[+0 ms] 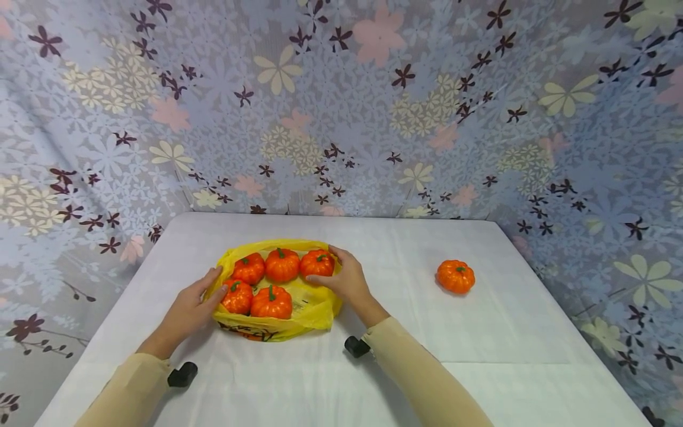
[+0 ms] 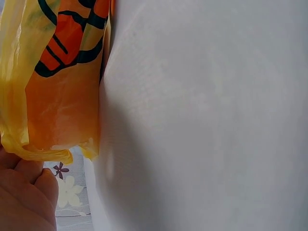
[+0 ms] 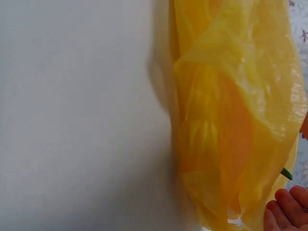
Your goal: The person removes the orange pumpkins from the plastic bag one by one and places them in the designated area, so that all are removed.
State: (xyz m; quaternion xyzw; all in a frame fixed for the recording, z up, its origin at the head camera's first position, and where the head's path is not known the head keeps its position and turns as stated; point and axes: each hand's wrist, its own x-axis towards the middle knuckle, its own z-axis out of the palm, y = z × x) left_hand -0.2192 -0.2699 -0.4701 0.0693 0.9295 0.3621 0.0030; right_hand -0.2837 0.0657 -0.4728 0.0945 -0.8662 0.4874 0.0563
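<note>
A yellow plastic bag (image 1: 309,305) lies with its mouth spread wide, and several small orange pumpkins (image 1: 282,265) with green stems sit inside it. At the left rim, my left hand (image 1: 189,305) holds the bag's edge, thumb over the inner side near a pumpkin (image 1: 238,296) and fingers on the outside. My right hand (image 1: 349,279) grips the right rim, its thumb reaching inside beside another pumpkin (image 1: 317,263). In the left wrist view the bag's side (image 2: 62,110) shows an orange and black print. A green stem (image 3: 287,173) peeks past the bag in the right wrist view.
One more orange pumpkin (image 1: 456,276) sits apart on the white-covered table (image 1: 405,255), to the right of the bag. A flowered cloth (image 1: 341,107) hangs behind and at both sides of the table.
</note>
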